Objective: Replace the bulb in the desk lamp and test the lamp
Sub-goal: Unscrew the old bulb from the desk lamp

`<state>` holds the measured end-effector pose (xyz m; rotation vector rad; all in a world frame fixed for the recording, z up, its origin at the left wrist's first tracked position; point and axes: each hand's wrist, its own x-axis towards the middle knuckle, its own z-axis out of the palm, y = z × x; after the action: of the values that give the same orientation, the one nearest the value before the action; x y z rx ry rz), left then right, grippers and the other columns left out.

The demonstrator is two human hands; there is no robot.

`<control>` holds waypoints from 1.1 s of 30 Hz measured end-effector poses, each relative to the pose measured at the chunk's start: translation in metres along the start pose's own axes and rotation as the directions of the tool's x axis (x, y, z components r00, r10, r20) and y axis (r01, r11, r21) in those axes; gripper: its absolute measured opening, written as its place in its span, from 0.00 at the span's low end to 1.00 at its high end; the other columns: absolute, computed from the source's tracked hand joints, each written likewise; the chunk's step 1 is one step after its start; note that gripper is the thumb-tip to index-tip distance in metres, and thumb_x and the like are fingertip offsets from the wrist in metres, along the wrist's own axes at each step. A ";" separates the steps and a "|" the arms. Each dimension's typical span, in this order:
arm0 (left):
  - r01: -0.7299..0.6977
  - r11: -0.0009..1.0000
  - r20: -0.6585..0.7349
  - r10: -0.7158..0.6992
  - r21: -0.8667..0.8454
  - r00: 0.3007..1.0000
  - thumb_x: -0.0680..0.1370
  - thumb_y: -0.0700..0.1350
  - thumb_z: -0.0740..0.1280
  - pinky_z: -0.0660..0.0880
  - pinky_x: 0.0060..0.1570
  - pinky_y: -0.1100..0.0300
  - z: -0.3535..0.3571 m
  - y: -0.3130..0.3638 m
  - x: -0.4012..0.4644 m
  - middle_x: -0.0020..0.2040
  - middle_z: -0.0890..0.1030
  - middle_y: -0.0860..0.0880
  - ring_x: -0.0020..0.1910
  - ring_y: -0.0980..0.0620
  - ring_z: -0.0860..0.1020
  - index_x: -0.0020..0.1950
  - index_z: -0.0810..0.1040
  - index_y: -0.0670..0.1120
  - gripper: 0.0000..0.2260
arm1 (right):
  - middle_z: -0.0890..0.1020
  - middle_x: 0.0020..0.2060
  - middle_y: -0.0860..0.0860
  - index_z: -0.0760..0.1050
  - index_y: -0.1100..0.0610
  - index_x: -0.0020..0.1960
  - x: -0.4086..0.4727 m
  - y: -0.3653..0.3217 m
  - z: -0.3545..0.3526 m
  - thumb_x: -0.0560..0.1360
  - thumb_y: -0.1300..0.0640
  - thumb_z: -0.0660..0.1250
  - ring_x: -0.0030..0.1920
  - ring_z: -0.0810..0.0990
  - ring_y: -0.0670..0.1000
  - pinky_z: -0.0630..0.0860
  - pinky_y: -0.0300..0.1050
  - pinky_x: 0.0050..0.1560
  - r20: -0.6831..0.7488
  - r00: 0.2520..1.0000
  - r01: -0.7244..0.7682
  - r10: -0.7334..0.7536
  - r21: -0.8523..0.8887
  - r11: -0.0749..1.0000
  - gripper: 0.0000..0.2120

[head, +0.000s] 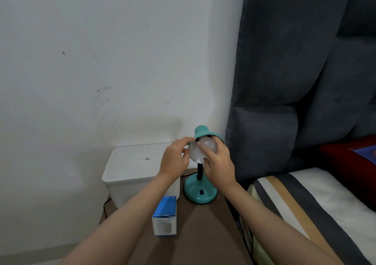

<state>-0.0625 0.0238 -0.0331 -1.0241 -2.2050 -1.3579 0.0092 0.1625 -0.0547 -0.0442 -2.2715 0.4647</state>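
A teal desk lamp (pixel 200 193) stands on a brown bedside table (pixel 195 234), its shade (pixel 201 131) tilted toward me. A round white bulb (pixel 207 147) sits in the mouth of the shade. My right hand (pixel 218 165) grips the bulb, fingers curled round its front. My left hand (pixel 176 159) pinches the left rim of the shade. The bulb is unlit. A black switch (pixel 201 192) shows on the lamp's base. A blue and white bulb box (pixel 164 217) stands upright on the table, in front and left of the lamp.
A white lidded plastic bin (pixel 132 169) sits left of the lamp against the wall. A black cord (pixel 105 205) hangs down beside it. A grey padded headboard (pixel 284 81) and a striped bed (pixel 305 203) lie to the right.
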 end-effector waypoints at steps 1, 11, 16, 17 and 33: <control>-0.002 1.000 0.003 0.002 0.004 1.000 0.74 0.33 0.62 0.79 0.48 0.51 0.000 0.000 0.000 0.51 0.82 0.47 0.46 0.51 0.80 0.58 0.78 0.49 0.17 | 0.69 0.66 0.60 0.73 0.51 0.64 -0.004 -0.001 0.002 0.68 0.66 0.70 0.63 0.71 0.62 0.80 0.54 0.47 -0.036 0.998 -0.046 0.049 0.080 0.996 0.26; -0.009 0.999 0.012 0.009 0.031 1.000 0.74 0.34 0.62 0.79 0.48 0.50 0.000 -0.002 0.001 0.51 0.82 0.48 0.47 0.51 0.80 0.59 0.77 0.49 0.17 | 0.71 0.60 0.56 0.69 0.55 0.67 0.006 -0.009 0.006 0.73 0.57 0.69 0.58 0.74 0.54 0.74 0.43 0.55 -0.065 0.966 -0.230 0.252 0.237 0.944 0.23; -0.008 1.000 0.018 0.008 0.022 1.000 0.74 0.33 0.62 0.79 0.48 0.51 0.001 -0.002 0.001 0.51 0.82 0.48 0.47 0.51 0.80 0.58 0.77 0.49 0.17 | 0.71 0.62 0.58 0.71 0.54 0.65 0.009 -0.003 0.002 0.70 0.65 0.68 0.60 0.72 0.59 0.76 0.53 0.56 -0.009 0.996 -0.088 0.090 0.111 0.990 0.25; -0.008 1.000 0.018 0.008 0.023 1.000 0.74 0.33 0.62 0.79 0.48 0.51 0.000 -0.002 0.002 0.51 0.82 0.48 0.47 0.51 0.80 0.58 0.77 0.49 0.17 | 0.71 0.63 0.58 0.72 0.53 0.65 0.009 -0.003 0.001 0.69 0.66 0.68 0.59 0.71 0.61 0.78 0.54 0.51 0.012 0.998 -0.058 0.057 0.067 0.996 0.25; -0.013 0.999 0.001 0.013 0.045 1.000 0.74 0.34 0.62 0.79 0.48 0.49 0.002 -0.001 -0.001 0.51 0.82 0.48 0.48 0.50 0.80 0.59 0.77 0.50 0.17 | 0.69 0.61 0.57 0.66 0.55 0.68 0.001 -0.008 0.003 0.71 0.53 0.71 0.52 0.77 0.56 0.79 0.47 0.43 -0.066 0.972 -0.214 0.226 0.151 0.965 0.28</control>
<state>-0.0628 0.0253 -0.0355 -1.0208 -2.2154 -1.2972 0.0072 0.1544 -0.0529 -0.2420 -2.1552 0.7282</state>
